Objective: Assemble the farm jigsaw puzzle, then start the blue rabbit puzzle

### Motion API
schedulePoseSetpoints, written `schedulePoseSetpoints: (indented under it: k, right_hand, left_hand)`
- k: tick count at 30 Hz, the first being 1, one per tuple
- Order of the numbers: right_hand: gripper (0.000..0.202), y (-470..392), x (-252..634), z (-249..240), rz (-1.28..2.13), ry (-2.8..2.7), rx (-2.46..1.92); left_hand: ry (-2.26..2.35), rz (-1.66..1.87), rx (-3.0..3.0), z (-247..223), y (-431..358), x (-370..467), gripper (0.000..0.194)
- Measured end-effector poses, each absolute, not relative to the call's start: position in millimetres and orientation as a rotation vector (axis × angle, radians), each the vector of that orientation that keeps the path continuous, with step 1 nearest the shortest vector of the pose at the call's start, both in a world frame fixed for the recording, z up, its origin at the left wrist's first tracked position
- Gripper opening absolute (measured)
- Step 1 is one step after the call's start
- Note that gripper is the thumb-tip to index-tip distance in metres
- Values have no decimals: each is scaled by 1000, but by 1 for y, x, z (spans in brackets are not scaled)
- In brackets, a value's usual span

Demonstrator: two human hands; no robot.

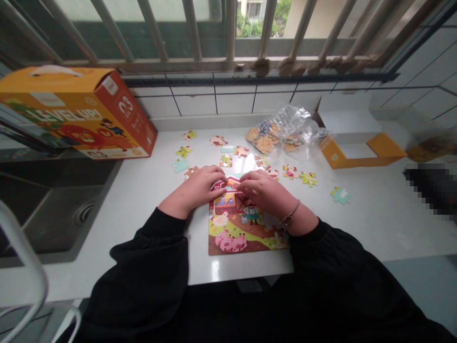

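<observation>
A partly joined farm jigsaw puzzle [228, 240], showing a barn, a hen and a spotted pig, lies flat on the counter in front of me. My left hand [202, 188] rests at its upper left, with bent fingers and thumb at the barn roof. From the other side, my right hand [266, 193] curls its fingers over the roof's right part. Between the fingertips of both hands is a red-edged roof piece [233, 184], partly covered by them. Just beyond the hands lie loose puzzle pieces, among them a green one [225, 160] and a turquoise one [180, 165].
At the left, an orange puzzle box [71, 114] stands behind a dark sink [53, 205]. A clear plastic bag of pieces [278, 131] and an open orange box [352, 157] sit along the back wall. One loose turquoise piece [340, 195] lies to the right.
</observation>
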State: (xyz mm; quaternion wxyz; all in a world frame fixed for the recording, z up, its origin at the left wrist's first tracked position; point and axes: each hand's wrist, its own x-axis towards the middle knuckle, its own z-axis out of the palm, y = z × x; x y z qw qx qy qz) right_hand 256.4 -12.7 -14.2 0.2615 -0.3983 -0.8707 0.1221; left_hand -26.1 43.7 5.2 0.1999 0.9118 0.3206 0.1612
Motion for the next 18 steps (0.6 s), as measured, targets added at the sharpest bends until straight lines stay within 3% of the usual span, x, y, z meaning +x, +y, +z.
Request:
schedulePoseSetpoints:
  k: [7,18]
  right_hand:
    - [22,-10,274,-9,254,-2216,-1344]
    - [33,-11,262,-17,308,-2362,-1258]
  left_hand:
    - [904,430,2539,8,43,-26,16]
    - [906,426,2541,11,41,-25,15]
